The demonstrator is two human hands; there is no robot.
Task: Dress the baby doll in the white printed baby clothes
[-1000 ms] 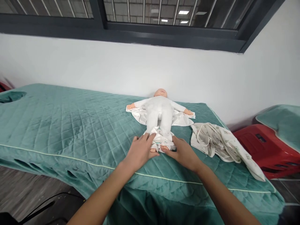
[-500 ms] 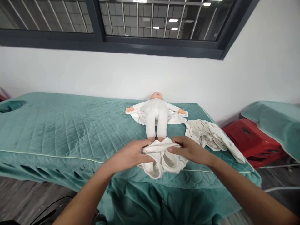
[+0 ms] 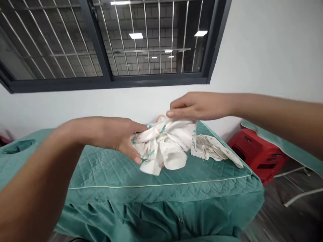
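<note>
White baby pants (image 3: 174,153) with a green and red print hang bunched between my hands above the bed. My left hand (image 3: 118,136) grips their left side, its thumb below and its fingers partly behind the cloth. At the upper edge, my right hand (image 3: 193,106) pinches the fabric between thumb and fingers. Behind the pants lies a baby doll, now almost wholly covered by them; only a bit of its head (image 3: 160,117) shows above the cloth. To the right, a crumpled pale patterned baby garment (image 3: 214,148) rests on the bed.
The bed has a quilted green cover (image 3: 108,168) with a pale piped edge and a face hole (image 3: 19,147) at far left. A white wall and a barred window (image 3: 151,43) stand behind. Red plastic stools (image 3: 259,154) and another green-covered bed (image 3: 282,143) are on the right.
Both hands have lifted the pants from the bed's front edge up and forward, over the doll. The printed side now shows. My view has tilted up, with more window visible.
</note>
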